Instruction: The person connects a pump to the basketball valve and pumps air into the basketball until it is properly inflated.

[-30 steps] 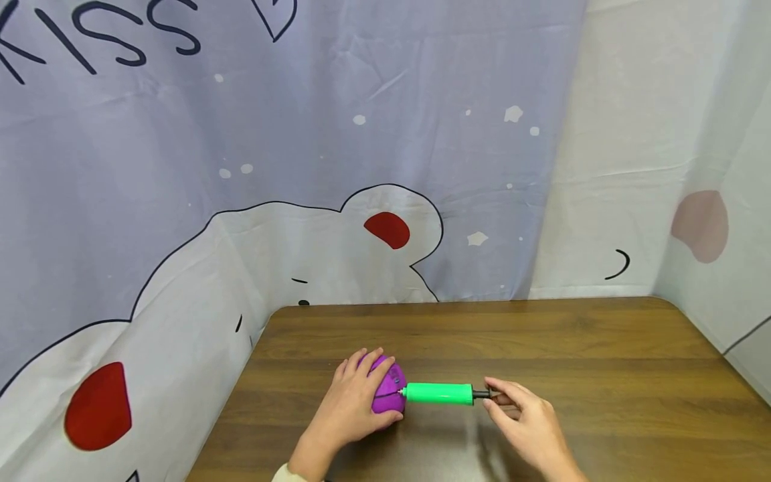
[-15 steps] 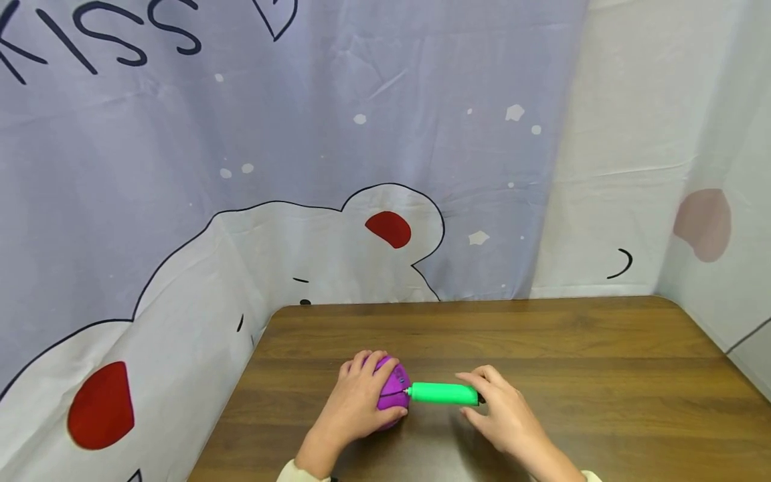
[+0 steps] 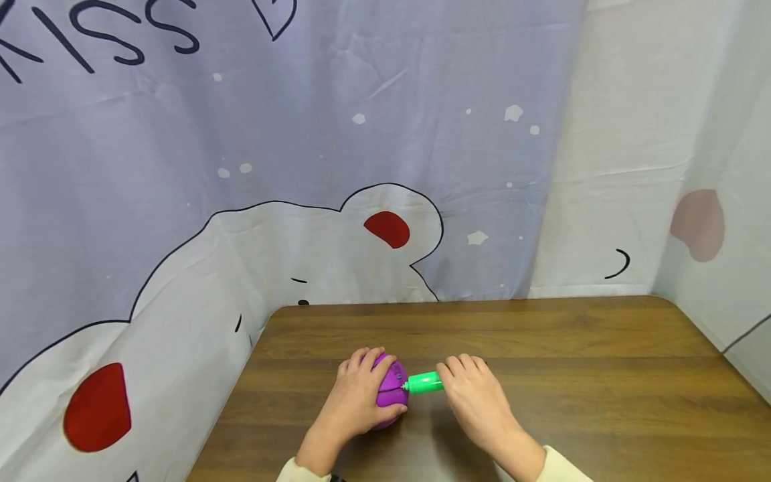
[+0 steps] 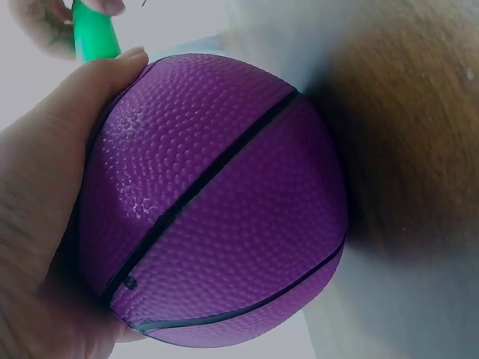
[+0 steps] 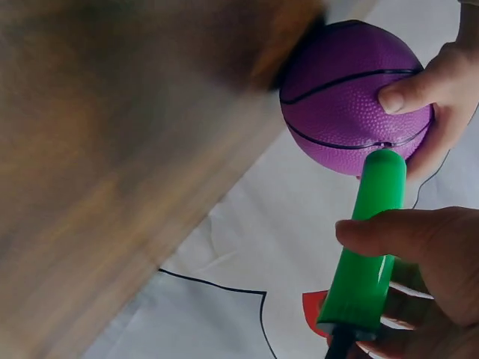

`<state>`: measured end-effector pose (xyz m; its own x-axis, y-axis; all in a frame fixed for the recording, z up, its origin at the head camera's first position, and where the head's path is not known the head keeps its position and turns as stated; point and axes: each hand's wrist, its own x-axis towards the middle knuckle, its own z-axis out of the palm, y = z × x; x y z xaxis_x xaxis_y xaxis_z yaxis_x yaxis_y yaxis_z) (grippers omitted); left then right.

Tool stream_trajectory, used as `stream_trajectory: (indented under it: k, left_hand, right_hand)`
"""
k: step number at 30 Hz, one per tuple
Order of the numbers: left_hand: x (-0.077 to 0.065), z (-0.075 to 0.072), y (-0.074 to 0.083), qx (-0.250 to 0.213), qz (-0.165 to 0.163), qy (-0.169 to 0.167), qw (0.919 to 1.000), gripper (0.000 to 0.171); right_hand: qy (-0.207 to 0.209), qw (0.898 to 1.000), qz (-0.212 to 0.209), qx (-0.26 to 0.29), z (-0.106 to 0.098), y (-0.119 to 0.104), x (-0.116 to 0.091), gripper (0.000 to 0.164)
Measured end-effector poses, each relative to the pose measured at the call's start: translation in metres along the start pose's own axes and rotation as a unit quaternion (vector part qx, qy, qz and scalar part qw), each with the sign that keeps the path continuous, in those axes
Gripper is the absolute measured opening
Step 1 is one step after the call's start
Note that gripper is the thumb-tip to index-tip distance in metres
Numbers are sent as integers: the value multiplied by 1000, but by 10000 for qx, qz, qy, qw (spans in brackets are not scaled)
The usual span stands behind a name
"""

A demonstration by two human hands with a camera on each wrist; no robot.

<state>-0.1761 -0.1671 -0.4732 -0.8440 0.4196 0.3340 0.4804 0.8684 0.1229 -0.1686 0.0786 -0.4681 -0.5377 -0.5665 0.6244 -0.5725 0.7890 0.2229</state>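
Note:
My left hand (image 3: 355,395) grips a small purple basketball (image 4: 217,194) with black seams, thumb on the near side and fingers over its top. A green hand pump (image 5: 364,247) points at the ball, its nozzle end meeting the surface by a seam. My right hand (image 3: 476,402) is wrapped round the pump's barrel, thumb on one side and fingers on the other, as the right wrist view shows. At the barrel's rear end a black rod (image 5: 340,342) shows; in the head view the hand hides that end.
The ball sits on a brown wood-grain table (image 3: 602,375). Behind and at the sides hangs a printed curtain (image 3: 373,134) in blue-grey and white, meeting the table's back edge.
My right hand has moved left from the pump's black handle onto the green barrel and now grips it. The black rod went into the barrel. My left hand stays on the ball.

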Motion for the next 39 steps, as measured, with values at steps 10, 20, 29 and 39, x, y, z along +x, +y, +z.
stream_trajectory:
  k: [10,20,29,39]
  left_hand:
    - [0,2,2,267,17,63,9996,84]
    - [3,3,0,351,31,-28,9994,83]
    - [7,-1,1,391,181,-183,9989,82]
    - [7,1,2,480,249,-179,9984,80]
  right_hand:
    - [-473,9978,-449,-77,7,-8,8,58]
    - [263,9970,-665,289,12,0,0,41]
    - [477,9956,-673,449,9,7,-6,52]
    - [466,9961,-535,519,5,11,-15,46]
